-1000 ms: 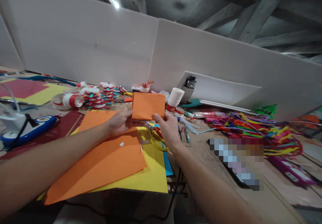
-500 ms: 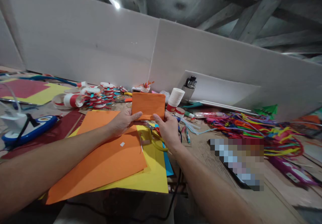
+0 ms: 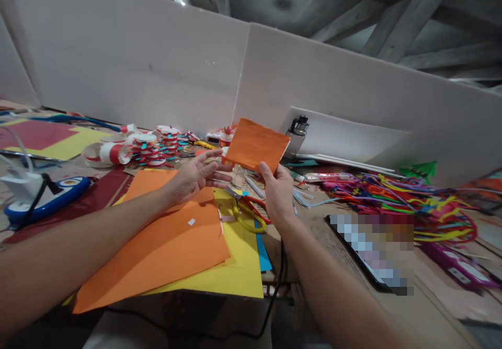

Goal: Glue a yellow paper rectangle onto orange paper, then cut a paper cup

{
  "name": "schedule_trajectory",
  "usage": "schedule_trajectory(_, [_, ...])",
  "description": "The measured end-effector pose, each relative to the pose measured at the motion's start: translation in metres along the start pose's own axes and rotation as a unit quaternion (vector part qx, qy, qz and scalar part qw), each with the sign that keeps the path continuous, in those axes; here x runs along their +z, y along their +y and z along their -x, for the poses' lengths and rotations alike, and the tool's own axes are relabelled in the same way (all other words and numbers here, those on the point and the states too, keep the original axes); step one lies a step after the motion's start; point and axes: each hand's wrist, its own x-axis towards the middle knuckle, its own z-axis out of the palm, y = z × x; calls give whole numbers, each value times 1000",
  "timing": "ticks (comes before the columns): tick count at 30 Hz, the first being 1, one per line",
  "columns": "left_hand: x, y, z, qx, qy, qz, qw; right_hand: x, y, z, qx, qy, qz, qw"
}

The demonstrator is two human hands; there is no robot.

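Note:
A small rectangle of orange paper [image 3: 259, 142] is held up and tilted in my right hand [image 3: 277, 189], pinched between thumb and fingers at its lower right edge. My left hand [image 3: 198, 176] is off the paper, just to its lower left, with fingers spread and nothing in them. Scissors [image 3: 253, 216] with yellow and red handles lie below my right hand. Under my left forearm is a large orange sheet [image 3: 168, 255], resting on a yellow sheet [image 3: 243, 265]. A tiny white scrap [image 3: 191, 222] sits on the orange sheet.
Red-and-white paper cup pieces [image 3: 147, 153] are piled at the back left. A blue-and-white power strip [image 3: 58, 195] stands at left. To the right lie a phone [image 3: 364, 260], colourful pipe cleaners [image 3: 411, 202] and a purple object [image 3: 455, 265]. A dark-lidded bottle [image 3: 297, 135] stands behind.
My left hand has let go of the orange paper and opened. My right hand has raised the paper slightly, moved it right and turned it at an angle.

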Motion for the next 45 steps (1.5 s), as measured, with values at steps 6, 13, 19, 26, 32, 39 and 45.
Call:
schedule_trajectory(6, [1,-5,1,22,-9,-82,996,3,1,3,20,-40,16,999])
schedule_trajectory(13, [1,-8,2,-7,23,-172,985,8,-5,12,10,-144,24,989])
schedule_trajectory(19, [6,-5,2,29,62,-206,976,11,-2,12,96,-166,-32,981])
schedule_trajectory(26, [7,-8,2,22,67,-238,969,10,-4,13,89,-131,8,987])
schedule_trajectory(32, [1,-6,-4,41,86,-175,980,11,3,11,111,-106,-56,987])
schedule_trajectory(39, [-32,19,-18,128,229,57,963,4,1,0,106,-39,-123,986])
schedule_trajectory(45, [-29,13,-14,105,190,44,975,6,0,5,109,-84,-105,985])
